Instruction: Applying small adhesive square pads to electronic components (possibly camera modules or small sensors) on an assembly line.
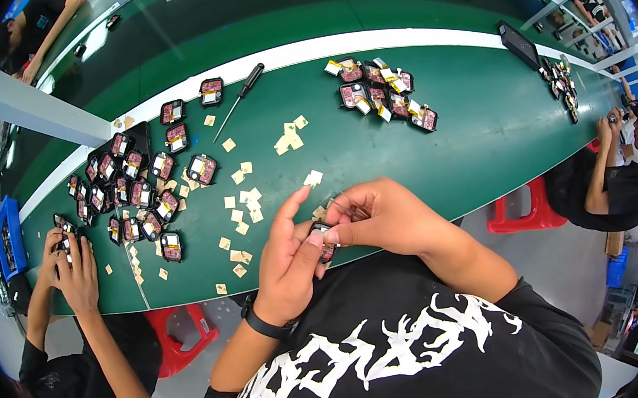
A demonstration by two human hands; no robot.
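Close to my body, at the table's near edge, my left hand point(285, 261) is closed round a small black-cased circuit board point(327, 252), its thumb pressed on top. My right hand point(387, 219) meets it from the right, with thumb and fingers pinched together at the case's upper side. Whatever lies in that pinch is too small and hidden to name. Just beyond my fingertips are small cream-coloured square pieces point(313, 178). More of these squares point(241, 215) lie scattered to the left of my left hand.
Many black-cased red circuit boards point(202, 169) are spread at left; another pile point(376, 93) lies farther off. A screwdriver point(241, 98) rests on the green table point(475, 128). Co-workers sit at left point(79, 286) and right point(604, 177). Red stools point(524, 207) and a blue bin point(8, 235) stand nearby.
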